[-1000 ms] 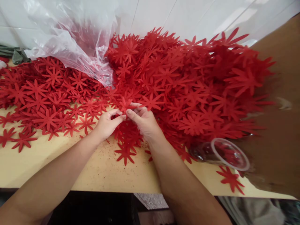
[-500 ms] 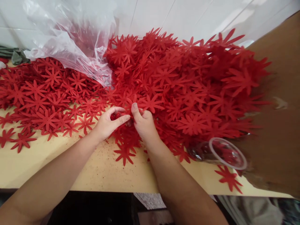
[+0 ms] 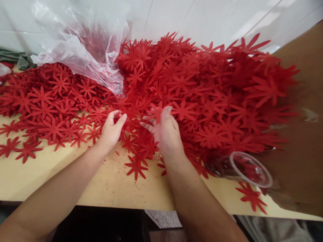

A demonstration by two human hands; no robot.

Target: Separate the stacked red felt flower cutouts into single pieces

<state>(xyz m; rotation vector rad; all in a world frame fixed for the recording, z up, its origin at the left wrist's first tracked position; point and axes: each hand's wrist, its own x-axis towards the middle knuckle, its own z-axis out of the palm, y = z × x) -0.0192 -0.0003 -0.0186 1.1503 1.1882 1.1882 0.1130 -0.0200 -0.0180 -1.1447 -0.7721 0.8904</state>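
Both hands, nearly meeting half a second earlier, now stand apart, the right hand (image 3: 169, 136) having shifted away to the right. A red star-shaped piece (image 3: 156, 112), blurred, lies at its raised thumb, against its loosely spread fingers; whether the piece is pinched there cannot be told. The left hand (image 3: 112, 129) shows thumb and forefinger curled toward each other; its grasp is likewise unclear. Principal relation: the piece lies forward and to the left of the right palm, and rightward of the left hand across a gap, so the right hand is much the nearer. Its petals radiate, giving no evident long axis. Beyond both hands rises the large red heap (image 3: 209, 84), at left a flatter spread of pieces (image 3: 50, 101), all on the worktop (image 3: 113, 188). A clear cup (image 3: 223, 168) lies on its side near the cardboard (image 3: 300, 151).
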